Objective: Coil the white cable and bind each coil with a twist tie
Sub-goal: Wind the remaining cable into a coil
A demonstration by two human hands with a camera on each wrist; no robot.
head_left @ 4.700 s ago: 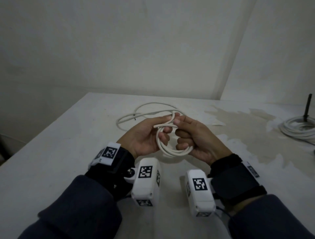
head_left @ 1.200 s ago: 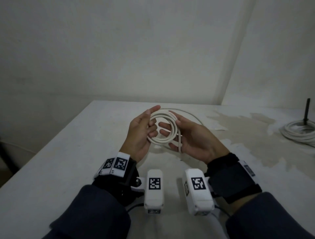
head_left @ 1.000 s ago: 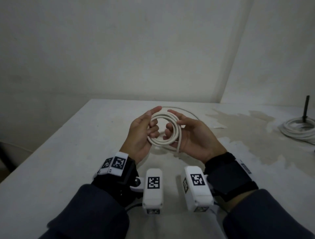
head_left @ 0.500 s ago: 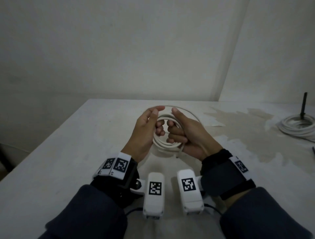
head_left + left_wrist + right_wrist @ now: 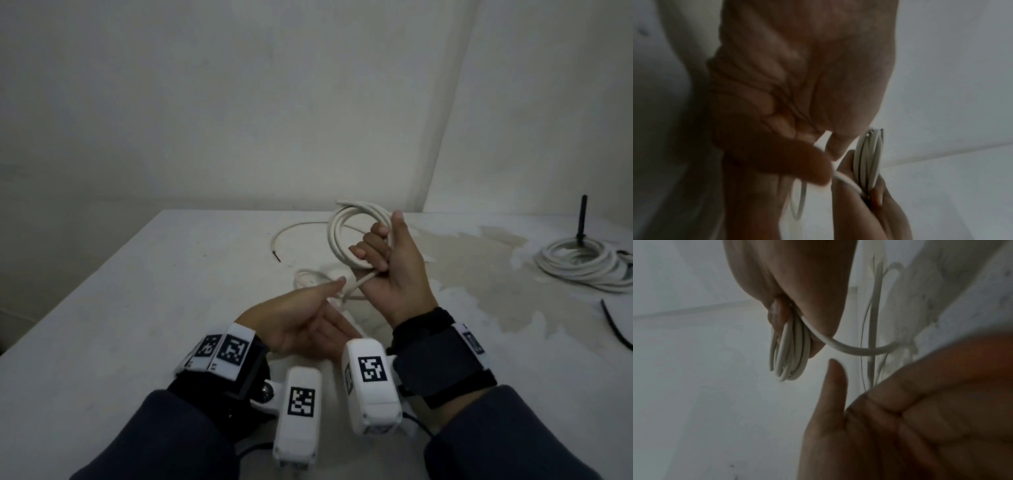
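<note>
The white cable coil [image 5: 334, 240] stands upright above the table [image 5: 137, 325], and my right hand [image 5: 376, 246] grips its right side with curled fingers. In the right wrist view the coil [image 5: 789, 353] hangs edge-on from those fingers. A loose tail [image 5: 359, 282] runs from the coil down towards the tabletop. My left hand [image 5: 308, 308] is lower and nearer, palm up, its fingers stretched out with the index tip beside the tail. Its grip on the tail [image 5: 846, 181] does not show clearly in the left wrist view. No twist tie can be made out.
A thin white wire [image 5: 294, 229] with a reddish end lies on the table behind the hands. At the far right sits a bigger coil of white cable [image 5: 582, 263] around a black rod [image 5: 582, 219]. A black cord [image 5: 613, 325] lies near the right edge.
Both hands were on the coil half a second ago. My left hand has let go and dropped towards the tail, while my right hand has lifted the coil up and to the right.
</note>
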